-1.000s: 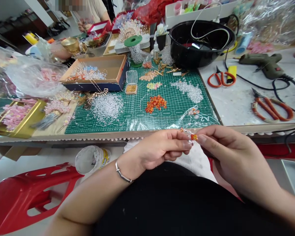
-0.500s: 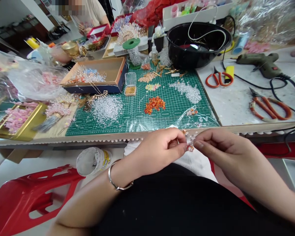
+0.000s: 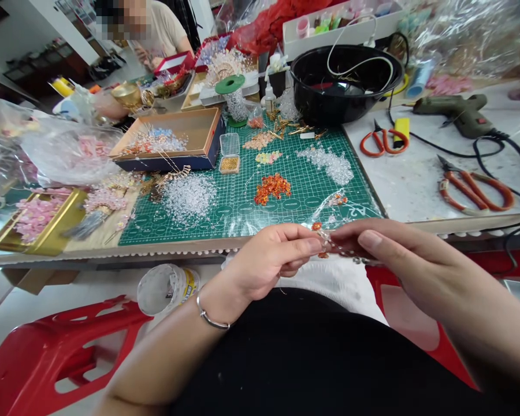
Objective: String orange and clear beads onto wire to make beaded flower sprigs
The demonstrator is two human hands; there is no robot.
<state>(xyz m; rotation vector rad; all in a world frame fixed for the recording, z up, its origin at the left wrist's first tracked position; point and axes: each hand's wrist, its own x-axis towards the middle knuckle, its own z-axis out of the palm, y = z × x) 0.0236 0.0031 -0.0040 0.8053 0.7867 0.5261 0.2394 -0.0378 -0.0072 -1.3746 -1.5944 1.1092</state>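
Observation:
Between my hands, at the table's front edge, is a beaded strand (image 3: 325, 237) with orange and clear beads. My left hand (image 3: 273, 254) pinches its left end between thumb and fingers. My right hand (image 3: 403, 260) is closed around the other side, fingers long and pressed together, thumb on top; beads show beneath its fingers. Just beyond lie orange beads (image 3: 273, 188) in a pile on the green cutting mat (image 3: 238, 214). A small plastic piece with orange beads (image 3: 338, 200) rests on the mat near my right hand.
Clear bead piles (image 3: 188, 199) lie on the mat, behind them a box (image 3: 169, 159) and a green spool (image 3: 230, 84). To the right are red-handled pliers (image 3: 476, 190), smaller cutters (image 3: 383, 143), a glue gun (image 3: 453, 110) and a black basin (image 3: 346, 86). A person (image 3: 164, 29) sits opposite.
My right hand has turned flatter, its fingers now stretched over the strand. My left hand has shifted slightly left, and more of the strand shows beneath my right fingers.

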